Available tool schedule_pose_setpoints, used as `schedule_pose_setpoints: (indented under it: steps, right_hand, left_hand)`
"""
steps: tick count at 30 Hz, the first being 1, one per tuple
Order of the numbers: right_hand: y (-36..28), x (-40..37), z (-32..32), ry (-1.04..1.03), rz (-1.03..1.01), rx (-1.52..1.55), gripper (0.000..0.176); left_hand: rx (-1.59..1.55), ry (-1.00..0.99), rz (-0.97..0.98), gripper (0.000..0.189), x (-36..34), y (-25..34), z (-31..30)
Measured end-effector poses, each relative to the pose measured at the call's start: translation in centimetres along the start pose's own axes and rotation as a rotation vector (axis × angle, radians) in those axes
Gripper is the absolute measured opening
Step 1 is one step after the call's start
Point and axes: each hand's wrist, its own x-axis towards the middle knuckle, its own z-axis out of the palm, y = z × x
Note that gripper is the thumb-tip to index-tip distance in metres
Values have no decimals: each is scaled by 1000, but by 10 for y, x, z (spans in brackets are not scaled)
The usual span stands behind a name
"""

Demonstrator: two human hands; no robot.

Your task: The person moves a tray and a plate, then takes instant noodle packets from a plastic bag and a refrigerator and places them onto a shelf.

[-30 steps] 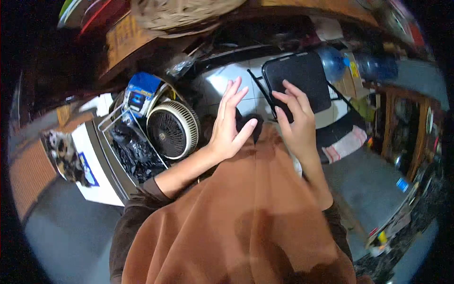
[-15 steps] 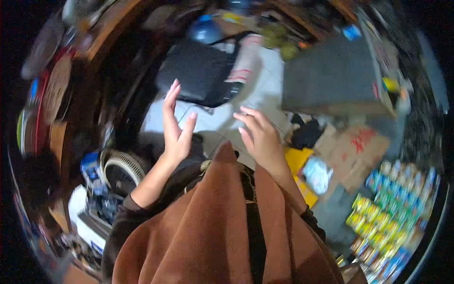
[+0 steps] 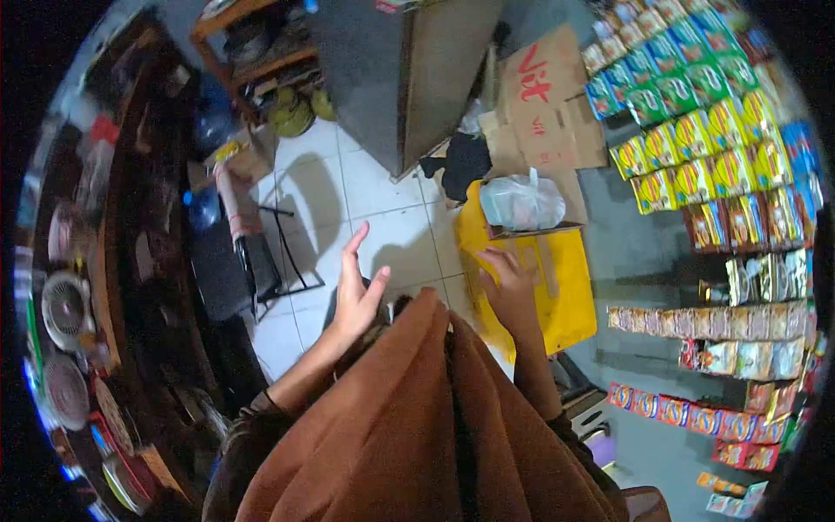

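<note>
Nothing is in my left hand [image 3: 355, 291], whose thumb and fingers are spread above the white tiled floor [image 3: 374, 183]. Across from it, my right hand [image 3: 506, 283] has its fingers slightly bent and apart, also without an object. That hand is over the left part of a yellow covered box [image 3: 570, 287]. A clear plastic bag [image 3: 522, 202] rests just beyond it. Brown cloth [image 3: 374, 418] hangs between my forearms.
Hanging rows of colourful sachets [image 3: 687, 143] line the right wall. Flattened cardboard [image 3: 544, 109] and a black cloth [image 3: 465, 165] lie ahead, near a grey cabinet [image 3: 365, 70]. A black chair [image 3: 217, 270] stands left, beside dark shelves [image 3: 130, 217].
The view has swung to the right, bringing the yellow box and sachets closer to the middle. The black chair now appears at the left. Both hands remain raised and apart.
</note>
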Motion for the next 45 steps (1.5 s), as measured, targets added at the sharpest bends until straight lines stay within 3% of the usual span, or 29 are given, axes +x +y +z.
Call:
schedule_pose_setpoints:
  steps: [2, 4, 8, 10, 11, 13, 14, 19, 22, 26, 28, 30, 32, 33, 35, 37, 38, 40, 41, 42, 43, 44, 45]
  right_hand:
    - [24, -18, -14, 102, 47, 15, 27]
    - [48, -37, -24, 143, 229, -136, 24]
    - [89, -50, -43, 277, 406, -20, 22]
    - [114, -40, -52, 186, 574, -66, 24]
    - [127, -32, -55, 194, 595, -63, 24]
    - [155, -11, -60, 326, 362, 37, 24]
    - [170, 1, -59, 341, 374, 33, 24]
    - [221, 57, -65, 247, 617, 7, 25]
    - [253, 67, -62, 259, 621, 121, 25]
    - [288, 65, -56, 86, 728, 12, 26]
    - [295, 62, -58, 22, 835, 82, 26]
    - [331, 45, -33, 25, 751, 33, 26]
    - [366, 45, -7, 21, 663, -18, 25]
    - [380, 50, 6, 25, 721, 90, 25]
    - [390, 67, 21, 15, 775, 199, 26]
    - [399, 93, 34, 44, 448, -221, 26]
    - [404, 104, 41, 34, 426, -221, 26]
    - [414, 123, 58, -252, 380, -483, 30]
    - [449, 118, 85, -428, 421, -616, 25]
    - [496, 105, 119, -96, 397, -197, 24]
    - [531, 97, 139, 226, 357, 228, 24]
    - [503, 106, 91, 216, 341, 239, 24]
    - [472, 127, 31, 45, 606, -80, 23]
  left_hand:
    - [30, -84, -13, 57, 14, 6, 15]
    - [17, -131, 24, 57, 36, -1, 31]
    - [54, -239, 44, 56, 83, 9, 75]
    - [83, -292, 24, 56, 103, 16, 104]
    - [59, -300, 15, 56, 113, 21, 120]
    - [2, -305, 10, 57, 128, 23, 149]
    - [0, -323, 18, 57, 135, 16, 163]
    - [15, -434, 92, 52, 189, -13, 240]
    - [77, -410, 147, 46, 212, -42, 291]
    - [170, -450, 66, 41, 229, -108, 357]
    - [179, -516, -74, 38, 234, -135, 384]
    - [318, -599, -282, 37, 239, -141, 400]
    - [555, -519, 193, 39, 240, -169, 412]
    - [551, -510, 183, 39, 241, -177, 417]
    - [787, -703, -41, 40, 245, -172, 421]
    - [781, -718, 0, 38, 246, -194, 420]
    - [774, -737, 48, 37, 245, -204, 419]
    - [751, -663, 37, 29, 244, -208, 416]
    - [722, -647, 20, 25, 245, -199, 408]
    - [696, -627, 12, 21, 250, -193, 399]
    - [683, -425, 94, 11, 248, -195, 390]
    - [694, -408, 85, 11, 249, -205, 381]
    - [531, -197, 33, 8, 246, -219, 368]
